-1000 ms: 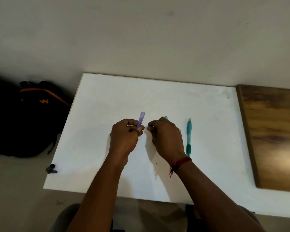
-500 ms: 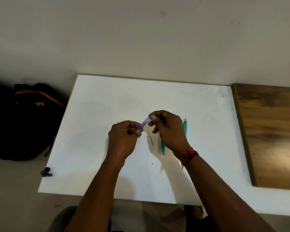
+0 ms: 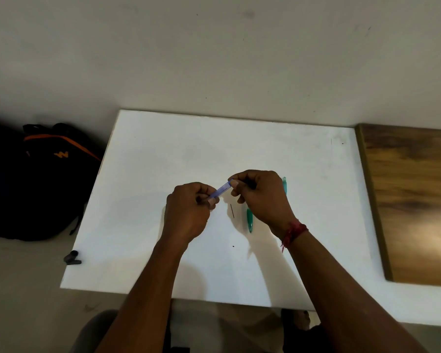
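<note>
Above the middle of the white table [image 3: 143, 174], both hands hold a small translucent purple tube [image 3: 222, 189]. My left hand [image 3: 189, 212] grips its lower end with curled fingers. My right hand [image 3: 261, 197] pinches its upper end between thumb and forefinger. A thin dark lead [image 3: 232, 210] lies on the table just below the tube. A teal mechanical pencil [image 3: 250, 221] lies under my right hand, only its lower part showing. A second teal pencil [image 3: 284, 184] peeks out behind the right hand.
A black backpack [image 3: 36, 179] with orange trim sits on the floor to the left. A small dark object [image 3: 71, 258] lies on the floor near the table's front left corner. A wooden surface [image 3: 413, 205] adjoins the table on the right. A wall runs behind.
My right hand has moved from beside the left hand to the tube's upper end and taken hold of it. The tube has tilted towards the right. A thin lead now lies on the table.
</note>
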